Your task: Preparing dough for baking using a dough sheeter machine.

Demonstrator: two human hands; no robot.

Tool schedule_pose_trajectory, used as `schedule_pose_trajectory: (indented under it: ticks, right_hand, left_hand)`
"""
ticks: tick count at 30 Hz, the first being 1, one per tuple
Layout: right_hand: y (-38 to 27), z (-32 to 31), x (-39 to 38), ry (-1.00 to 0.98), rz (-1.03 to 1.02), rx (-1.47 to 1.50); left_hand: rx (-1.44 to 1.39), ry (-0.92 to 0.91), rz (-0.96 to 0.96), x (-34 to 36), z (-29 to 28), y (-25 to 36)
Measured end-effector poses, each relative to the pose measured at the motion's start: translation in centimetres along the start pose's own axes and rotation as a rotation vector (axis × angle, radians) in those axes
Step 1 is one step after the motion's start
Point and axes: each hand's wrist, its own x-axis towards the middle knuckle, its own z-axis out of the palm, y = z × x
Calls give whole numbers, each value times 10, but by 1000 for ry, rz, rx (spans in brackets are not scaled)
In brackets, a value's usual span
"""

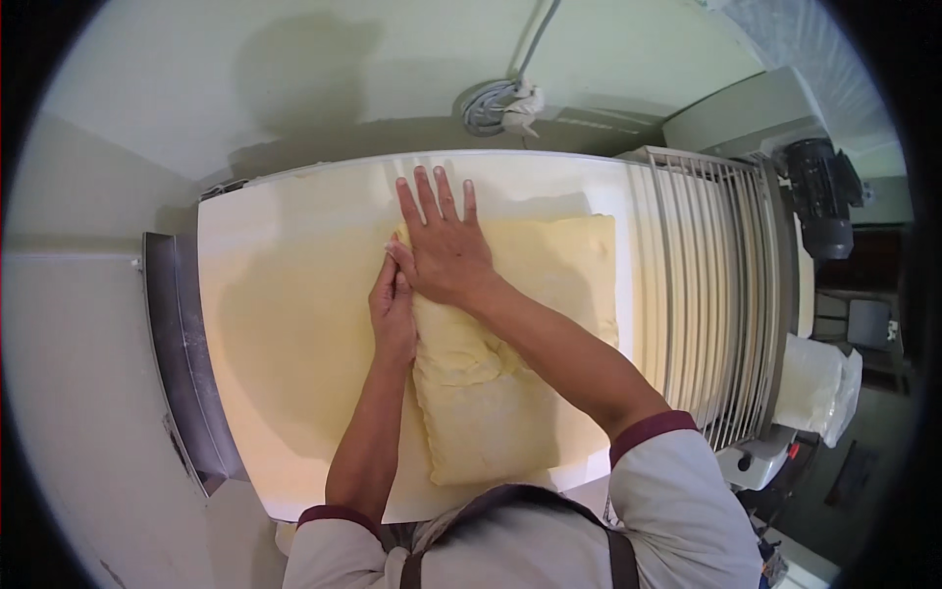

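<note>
The right hand [446, 257] is open, palm down, with spread fingers, over the upper left corner of a thick, pale yellow, roughly rectangular slab of dough [491, 402]; its fingertips reach past the slab's edge. The left hand [394, 312] stands beside the slab's left edge, just below the right thumb, with its fingers pointing up and partly bent; whether it grips the dough cannot be told. A crumpled, uneven ridge crosses the slab below the right hand.

The slab lies on the middle and right part of a broad, smooth, cream-coloured desk [294, 344]. Both forearms come from short pale grey sleeves [677, 491] with maroon cuffs. At the desk's right end stands a guard of parallel metal bars [721, 294], with a black cylindrical motor [820, 201] beyond it. A coiled grey cable [486, 110] hangs on the pale green wall [422, 49] behind the desk.
</note>
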Motion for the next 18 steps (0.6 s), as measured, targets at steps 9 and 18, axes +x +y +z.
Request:
schedule_pose_trajectory:
  ticks: [9,18]
  right_hand:
    - [59,-12,-23,-12,146,-165]
    - [66,-12,-37,-35,125,-49]
  left_hand:
    - [480,-78,192,-3,5,1]
    - [497,-81,210,-4,5,-9]
